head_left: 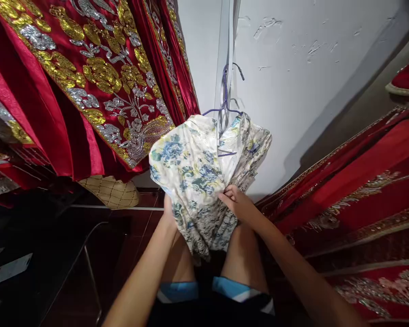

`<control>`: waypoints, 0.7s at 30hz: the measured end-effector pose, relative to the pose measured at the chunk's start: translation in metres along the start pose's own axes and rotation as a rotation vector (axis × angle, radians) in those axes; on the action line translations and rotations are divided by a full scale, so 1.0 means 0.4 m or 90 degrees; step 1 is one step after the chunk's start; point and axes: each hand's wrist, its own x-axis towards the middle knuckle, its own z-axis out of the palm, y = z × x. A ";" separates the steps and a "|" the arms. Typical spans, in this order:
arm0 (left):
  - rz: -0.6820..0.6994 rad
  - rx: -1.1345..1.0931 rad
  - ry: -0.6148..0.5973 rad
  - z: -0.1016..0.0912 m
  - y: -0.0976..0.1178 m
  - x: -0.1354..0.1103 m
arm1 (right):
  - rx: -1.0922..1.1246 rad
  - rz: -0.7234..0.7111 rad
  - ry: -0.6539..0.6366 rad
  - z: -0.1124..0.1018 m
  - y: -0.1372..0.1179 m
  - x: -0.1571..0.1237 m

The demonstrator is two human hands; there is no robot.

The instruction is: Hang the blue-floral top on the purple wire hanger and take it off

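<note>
A cream garment with blue and grey flowers (197,172) hangs on a purple hanger (225,97) from a white wall fitting. My right hand (236,202) pinches the cloth at the garment's front opening, fingers closed on the fabric. Most of my left hand (167,210) is hidden behind the garment's lower left side, which it holds or props from beneath. My bare knees and blue-striped shorts show below the hem.
Red robes with gold and silver embroidery (98,77) hang at the upper left, and more red embroidered cloth (361,195) fills the right. A beige quilted bag (111,191) sits under the left robes. A white wall (310,68) stands behind; the floor has dark red tiles (136,227).
</note>
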 end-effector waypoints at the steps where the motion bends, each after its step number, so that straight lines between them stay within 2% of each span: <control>1: -0.020 -0.033 -0.023 -0.012 -0.017 -0.026 | -0.004 0.007 -0.004 0.012 0.015 0.011; 3: -0.088 -0.096 -0.071 -0.029 -0.049 -0.069 | 0.013 -0.002 -0.015 0.032 0.044 0.033; 4: -0.115 -0.097 -0.066 -0.032 -0.064 -0.082 | 0.027 -0.008 -0.015 0.039 0.056 0.043; 6: -0.131 -0.054 0.001 -0.026 -0.090 -0.091 | 0.045 -0.015 -0.007 0.047 0.074 0.064; 9: -0.120 -0.072 0.084 0.000 -0.114 -0.072 | 0.053 -0.027 0.002 0.048 0.082 0.083; 12: -0.158 -0.171 0.074 0.020 -0.114 -0.054 | 0.029 -0.042 -0.003 0.050 0.070 0.078; 15: -0.189 -0.219 0.068 0.015 -0.099 -0.039 | 0.013 -0.076 0.001 0.053 0.056 0.055; 18: -0.143 -0.226 0.172 -0.022 -0.091 -0.010 | 0.145 -0.114 -0.026 0.048 0.055 0.025; 21: -0.055 -0.167 0.289 -0.064 -0.106 0.008 | 0.263 -0.095 -0.095 0.036 0.060 -0.002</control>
